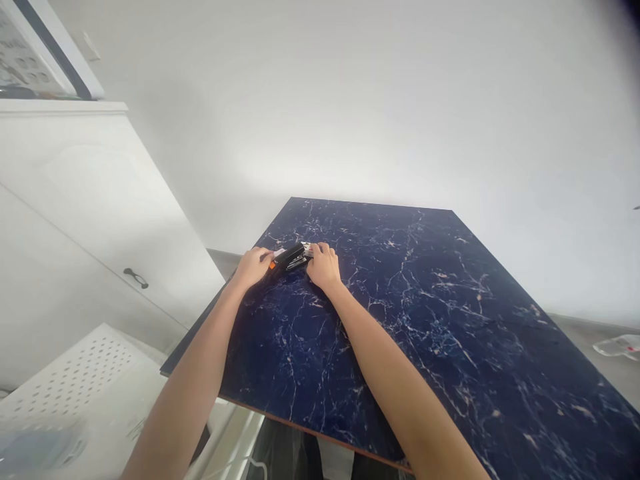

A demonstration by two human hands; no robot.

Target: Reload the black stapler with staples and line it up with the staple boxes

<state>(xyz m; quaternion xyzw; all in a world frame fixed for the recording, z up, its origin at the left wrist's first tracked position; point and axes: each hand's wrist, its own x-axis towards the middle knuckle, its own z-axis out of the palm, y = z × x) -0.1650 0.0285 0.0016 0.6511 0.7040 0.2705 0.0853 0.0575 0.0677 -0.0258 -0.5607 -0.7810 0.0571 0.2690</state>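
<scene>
A black stapler (291, 256) with an orange part at its rear lies slantwise on the dark blue marbled table. My left hand (253, 267) has its fingers closed on the rear end, beside the orange part; a small white piece shows by the fingertips. At the front end is my right hand (324, 265), its fingers curled against a small whitish, silvery piece (307, 249). What this piece is, and whether it is part of the stapler, I cannot tell.
The table (400, 320) backs onto a white wall. Left of it stand a white cabinet (100, 220) with a dark handle and a white perforated box (75, 373). A clear plastic item (617, 345) lies beyond the table's right edge.
</scene>
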